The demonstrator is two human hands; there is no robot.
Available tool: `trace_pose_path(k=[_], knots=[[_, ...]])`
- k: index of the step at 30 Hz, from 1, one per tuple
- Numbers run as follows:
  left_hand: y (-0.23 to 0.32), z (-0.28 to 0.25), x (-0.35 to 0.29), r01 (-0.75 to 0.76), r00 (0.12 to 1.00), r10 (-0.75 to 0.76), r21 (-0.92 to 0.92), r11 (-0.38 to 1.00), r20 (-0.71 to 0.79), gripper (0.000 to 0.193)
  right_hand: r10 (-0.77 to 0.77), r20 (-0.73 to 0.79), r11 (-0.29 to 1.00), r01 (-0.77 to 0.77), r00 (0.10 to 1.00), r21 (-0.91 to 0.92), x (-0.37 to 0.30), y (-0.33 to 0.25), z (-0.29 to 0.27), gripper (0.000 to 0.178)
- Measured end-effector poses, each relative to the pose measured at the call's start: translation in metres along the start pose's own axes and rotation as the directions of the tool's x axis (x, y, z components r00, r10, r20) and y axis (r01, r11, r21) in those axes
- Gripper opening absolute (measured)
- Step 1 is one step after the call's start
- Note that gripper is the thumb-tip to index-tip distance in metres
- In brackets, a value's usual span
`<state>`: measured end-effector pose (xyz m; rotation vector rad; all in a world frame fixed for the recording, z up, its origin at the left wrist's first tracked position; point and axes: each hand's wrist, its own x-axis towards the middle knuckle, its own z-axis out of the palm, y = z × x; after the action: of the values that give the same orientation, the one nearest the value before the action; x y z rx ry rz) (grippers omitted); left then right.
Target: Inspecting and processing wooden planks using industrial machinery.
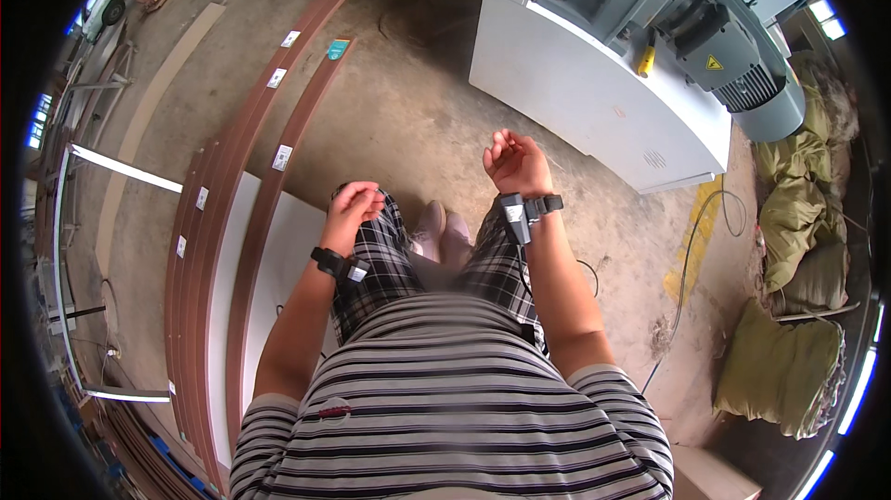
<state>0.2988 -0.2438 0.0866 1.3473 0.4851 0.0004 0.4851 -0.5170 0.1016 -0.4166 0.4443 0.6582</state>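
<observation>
My left hand [355, 208] hangs just above my left knee, its fingers loosely curled and nothing visible in it. Palm turned up, my right hand [517, 166] is raised over the concrete floor with its fingers half bent and nothing in them. A black strap with a small device [341, 264] circles my left wrist. On the right wrist sits another strapped device [516, 218], with a thin cable running down from it. Nearest to my left hand is a long brown plank [281, 158] with labels. Neither hand touches the planks or the machine.
Several long brown planks [218, 189] lie stacked at my left. A white metal cabinet [585, 96] carrying a grey motor [747, 59] stands ahead on the right. Along the right floor runs a loose black cable [684, 286], near olive sacks [784, 361].
</observation>
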Motion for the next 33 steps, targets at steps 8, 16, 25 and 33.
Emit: trace_pose_path(k=[8,16,25,33], knots=[[0.068,0.07,-0.021,-0.138,0.939,0.127,0.013,0.99,0.32,0.019,-0.308,0.298,0.507,0.421,0.904,-0.753,-0.007,0.033,0.06,0.013],[0.072,0.13,-0.04,-0.535,0.823,0.424,0.267,0.801,0.377,0.039,-0.237,0.402,0.358,0.464,0.884,-0.81,-0.006,0.068,0.083,0.015],[0.092,0.128,-0.051,-0.759,0.641,0.653,0.459,0.461,0.403,0.033,-0.274,0.511,-0.292,0.436,0.815,-0.851,0.001,0.079,0.083,0.022],[0.092,0.117,-0.038,-0.835,0.525,0.732,0.431,0.343,0.435,0.022,-0.082,0.459,-0.277,0.422,0.885,-0.863,-0.002,0.092,0.078,0.03]])
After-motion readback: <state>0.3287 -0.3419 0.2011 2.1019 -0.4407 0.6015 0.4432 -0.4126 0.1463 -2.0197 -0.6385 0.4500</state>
